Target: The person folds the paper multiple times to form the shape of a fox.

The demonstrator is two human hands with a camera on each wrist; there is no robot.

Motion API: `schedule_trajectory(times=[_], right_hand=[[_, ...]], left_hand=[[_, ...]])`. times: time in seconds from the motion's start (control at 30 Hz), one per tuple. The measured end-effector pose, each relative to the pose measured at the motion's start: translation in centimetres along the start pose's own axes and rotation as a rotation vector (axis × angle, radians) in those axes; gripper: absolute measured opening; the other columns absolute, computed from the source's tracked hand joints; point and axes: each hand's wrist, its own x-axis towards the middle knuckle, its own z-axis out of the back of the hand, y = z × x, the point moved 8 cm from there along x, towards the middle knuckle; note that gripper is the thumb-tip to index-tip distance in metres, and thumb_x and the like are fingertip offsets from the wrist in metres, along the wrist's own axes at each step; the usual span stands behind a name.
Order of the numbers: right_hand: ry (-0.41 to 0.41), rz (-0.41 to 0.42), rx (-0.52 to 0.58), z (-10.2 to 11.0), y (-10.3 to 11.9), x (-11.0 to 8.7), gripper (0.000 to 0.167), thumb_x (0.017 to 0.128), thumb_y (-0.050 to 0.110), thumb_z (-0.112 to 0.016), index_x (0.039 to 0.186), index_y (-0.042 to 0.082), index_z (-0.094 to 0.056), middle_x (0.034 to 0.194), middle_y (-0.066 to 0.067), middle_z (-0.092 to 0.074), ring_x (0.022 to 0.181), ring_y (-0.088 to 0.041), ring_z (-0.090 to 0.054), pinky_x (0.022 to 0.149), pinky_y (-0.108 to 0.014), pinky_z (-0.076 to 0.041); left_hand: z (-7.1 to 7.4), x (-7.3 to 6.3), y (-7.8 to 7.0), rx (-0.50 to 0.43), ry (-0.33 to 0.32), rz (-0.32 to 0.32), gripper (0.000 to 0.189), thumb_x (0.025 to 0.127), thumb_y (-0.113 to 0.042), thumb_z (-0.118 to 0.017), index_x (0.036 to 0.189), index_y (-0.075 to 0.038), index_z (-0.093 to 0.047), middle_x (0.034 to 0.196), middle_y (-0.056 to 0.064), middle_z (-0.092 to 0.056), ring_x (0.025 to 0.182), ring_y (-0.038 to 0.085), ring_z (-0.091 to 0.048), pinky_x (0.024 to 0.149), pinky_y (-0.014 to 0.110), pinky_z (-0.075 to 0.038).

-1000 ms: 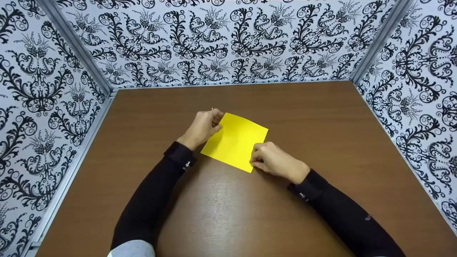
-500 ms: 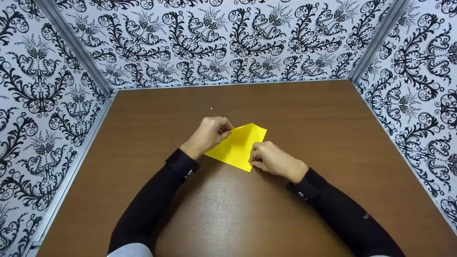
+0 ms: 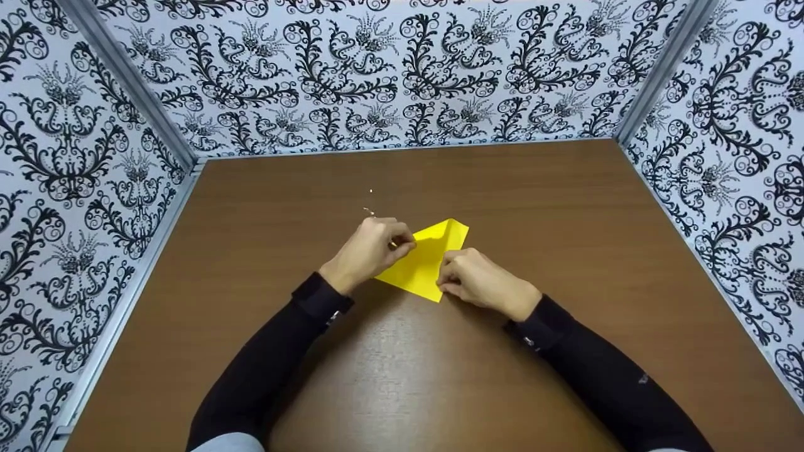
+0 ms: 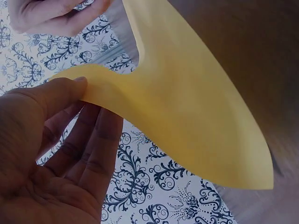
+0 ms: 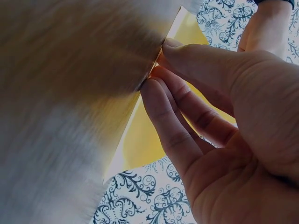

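A square sheet of yellow paper [image 3: 418,267] is bent over in the middle of the table, its far-left part curled up and inward. My left hand [image 3: 372,251] pinches that raised part between thumb and fingers. In the left wrist view, the yellow paper [image 4: 187,116] bows in a smooth curve away from the thumb. My right hand [image 3: 482,282] holds the sheet's right edge near its near corner, down at the tabletop. The right wrist view shows thumb and fingertips of the right hand [image 5: 224,107] together at that edge.
The brown wooden table [image 3: 389,370] stretches around the paper. Patterned black-and-white walls [image 3: 377,75] enclose the back and both sides, with metal posts at the corners. A tiny bright speck [image 3: 370,191] shows beyond the left hand.
My left hand has moved right and toward me, bringing the paper's far-left corner over so the flat sheet is now bent. The right hand has stayed almost in place.
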Motion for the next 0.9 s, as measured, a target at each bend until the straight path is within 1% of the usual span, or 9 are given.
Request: schedule_trajectory(times=[0.07,0.23,0.47,0.6,0.73,0.83,0.9], right_hand=[[-0.003,0.000,0.001,0.0,0.0,0.0,0.005,0.101,0.000,-0.089,0.103,0.004,-0.091,0.103,-0.011,-0.082,0.093,-0.024,-0.082,0.083,-0.038,-0.072],[-0.010,0.005,0.011,0.0,0.0,-0.1,0.005,0.101,-0.001,-0.089,0.103,0.004,-0.091,0.103,-0.011,-0.082,0.093,-0.024,-0.082,0.083,-0.038,-0.072],[-0.001,0.007,0.009,0.0,0.0,-0.1,0.006,0.102,-0.002,-0.087,0.104,0.003,-0.091,0.103,-0.012,-0.082,0.094,-0.024,-0.082,0.084,-0.039,-0.072],[-0.002,0.008,0.002,0.1,0.0,-0.1,0.006,0.103,0.000,-0.086,0.104,0.003,-0.091,0.103,-0.012,-0.081,0.093,-0.024,-0.081,0.084,-0.039,-0.072],[-0.003,0.009,-0.004,0.1,0.1,0.0,0.004,0.103,0.001,-0.088,0.102,0.003,-0.091,0.103,-0.011,-0.081,0.093,-0.024,-0.081,0.084,-0.038,-0.072],[-0.002,0.005,-0.007,0.1,0.1,0.0,0.003,0.102,0.001,-0.089,0.101,0.004,-0.090,0.103,-0.010,-0.081,0.092,-0.024,-0.080,0.084,-0.038,-0.072],[-0.002,0.004,-0.008,0.1,0.2,0.0,0.004,0.102,0.001,-0.089,0.101,0.004,-0.090,0.102,-0.010,-0.081,0.092,-0.023,-0.080,0.084,-0.038,-0.072]], left_hand=[[-0.2,-0.1,0.0,0.001,0.005,0.002,0.006,0.107,-0.011,-0.087,0.107,-0.006,-0.089,0.103,0.009,-0.086,0.093,0.022,-0.084,0.087,0.034,-0.073],[-0.5,-0.4,-0.3,-0.006,0.004,-0.016,0.003,0.105,-0.008,-0.087,0.108,-0.006,-0.088,0.103,0.010,-0.087,0.093,0.023,-0.086,0.085,0.032,-0.073],[-0.7,-0.8,-1.1,0.006,-0.003,-0.044,0.006,0.107,-0.012,-0.087,0.110,-0.007,-0.089,0.102,0.008,-0.087,0.092,0.021,-0.085,0.084,0.032,-0.073],[-0.8,-0.8,-1.6,0.009,-0.011,-0.054,0.006,0.106,-0.010,-0.087,0.110,-0.005,-0.088,0.103,0.009,-0.087,0.092,0.021,-0.086,0.083,0.032,-0.073],[-0.4,-0.5,-1.9,0.013,-0.030,-0.065,0.003,0.107,-0.008,-0.085,0.110,-0.006,-0.086,0.105,0.009,-0.087,0.092,0.022,-0.086,0.083,0.033,-0.073],[0.2,-0.2,-2.1,0.023,-0.064,-0.079,0.005,0.110,-0.009,-0.083,0.112,-0.006,-0.086,0.107,0.010,-0.087,0.092,0.023,-0.086,0.083,0.035,-0.074],[0.5,-0.1,-2.1,0.038,-0.085,-0.083,0.007,0.111,-0.011,-0.081,0.113,-0.006,-0.086,0.108,0.009,-0.088,0.092,0.022,-0.085,0.084,0.034,-0.073]])
